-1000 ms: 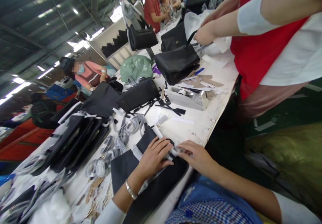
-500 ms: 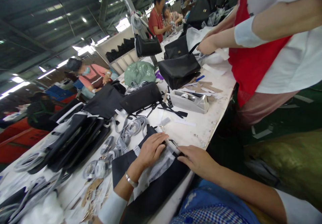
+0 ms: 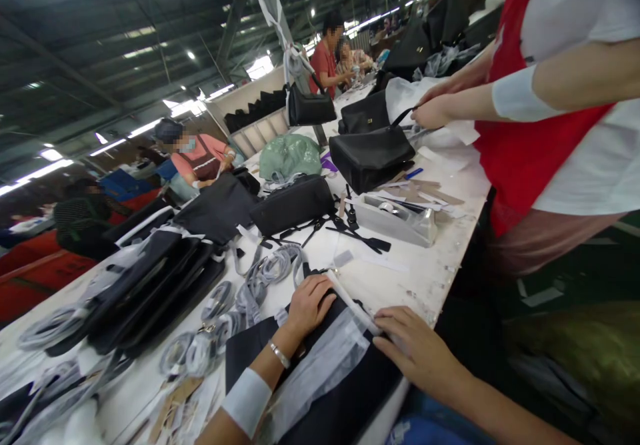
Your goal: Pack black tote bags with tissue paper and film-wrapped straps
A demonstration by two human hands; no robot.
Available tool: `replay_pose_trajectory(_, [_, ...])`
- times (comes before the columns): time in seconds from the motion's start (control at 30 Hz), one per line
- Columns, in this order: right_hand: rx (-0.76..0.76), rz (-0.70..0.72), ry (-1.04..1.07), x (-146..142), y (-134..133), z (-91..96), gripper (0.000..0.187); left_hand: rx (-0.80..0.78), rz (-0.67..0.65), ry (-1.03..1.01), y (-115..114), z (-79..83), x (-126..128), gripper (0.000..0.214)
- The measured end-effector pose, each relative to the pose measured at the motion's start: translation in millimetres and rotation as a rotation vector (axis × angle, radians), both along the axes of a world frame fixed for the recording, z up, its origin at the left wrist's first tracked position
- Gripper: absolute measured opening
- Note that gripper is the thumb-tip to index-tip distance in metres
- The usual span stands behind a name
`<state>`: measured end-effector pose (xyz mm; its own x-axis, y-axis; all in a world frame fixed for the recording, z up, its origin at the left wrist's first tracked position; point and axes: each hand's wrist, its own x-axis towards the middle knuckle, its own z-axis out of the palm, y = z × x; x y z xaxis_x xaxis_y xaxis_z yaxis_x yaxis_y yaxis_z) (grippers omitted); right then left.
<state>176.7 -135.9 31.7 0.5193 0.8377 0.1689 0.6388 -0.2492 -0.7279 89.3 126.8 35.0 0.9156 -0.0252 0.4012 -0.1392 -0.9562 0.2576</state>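
A flat black bag [image 3: 345, 398] lies at the near edge of the white table [image 3: 400, 275], partly covered by thin white wrapping paper [image 3: 320, 371]. My left hand [image 3: 310, 303] rests on the bag's far end, fingers curled down over the black material beside the paper's edge. My right hand [image 3: 417, 348] lies flat on the paper's right edge near the table corner, fingers stretched out and pressing down. A bracelet and a white sleeve cuff show on my left forearm.
Grey wrapped straps [image 3: 260, 275] lie left of my hands, stacked black bags [image 3: 150, 278] beyond them. A grey tape dispenser [image 3: 395, 218], black strips and a black handbag [image 3: 373, 155] sit further along. A person in a red apron [image 3: 540, 118] stands at the right edge, handling that bag.
My left hand has slid back toward the bag's far left end and curled, while more white paper now lies spread over the bag. The view has tilted upward.
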Motion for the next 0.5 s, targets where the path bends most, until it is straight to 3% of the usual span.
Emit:
replay_pose_trajectory(0.13, [0.019, -0.069, 0.189, 29.0, 38.4, 20.4, 0.033, -0.12, 0.201, -0.011, 3.4, -1.3, 7.8, 0.031])
replay_pose_trajectory(0.23, [-0.063, -0.023, 0.33, 48.7, 82.9, 26.8, 0.035, -0.295, 0.385, 0.044, 11.0, 1.4, 14.2, 0.034])
replay_pose_trajectory(0.37, [-0.189, 0.109, 0.429, 59.8, 127.4, 21.1, 0.022, -0.397, 0.406, 0.085, 26.2, 4.1, 20.0, 0.03])
replay_pose_trajectory(0.5, [-0.305, 0.238, 0.57, 64.9, 139.3, 11.0, 0.018, -0.498, 0.415, 0.087, 29.7, 0.4, 27.1, 0.027])
